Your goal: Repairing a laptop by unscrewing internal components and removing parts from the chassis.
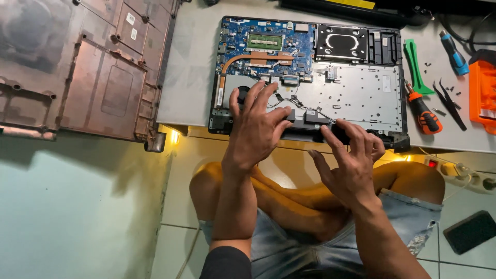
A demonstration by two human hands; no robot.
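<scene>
My left hand (257, 126) and right hand (353, 155), fingers spread, press the opened laptop's (351, 93) near edge; the board looks fragile, so I'd grip the rigid frame.

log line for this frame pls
left hand: flat on opened laptop near fan | right hand: fingers at front edge | screwdriver: idle

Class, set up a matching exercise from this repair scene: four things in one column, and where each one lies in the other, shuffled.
Things:
1. Left hand
2. Right hand
3. Green pry tool
4. Removed bottom cover

Places:
A. Far left on the table, inner side up
B. Spread over the fan area of the opened laptop
C. Right of the laptop, above the orange-handled screwdriver
D. Fingers on the laptop's near edge, towards its right corner

Pairs: 1-B, 2-D, 3-C, 4-A
</scene>
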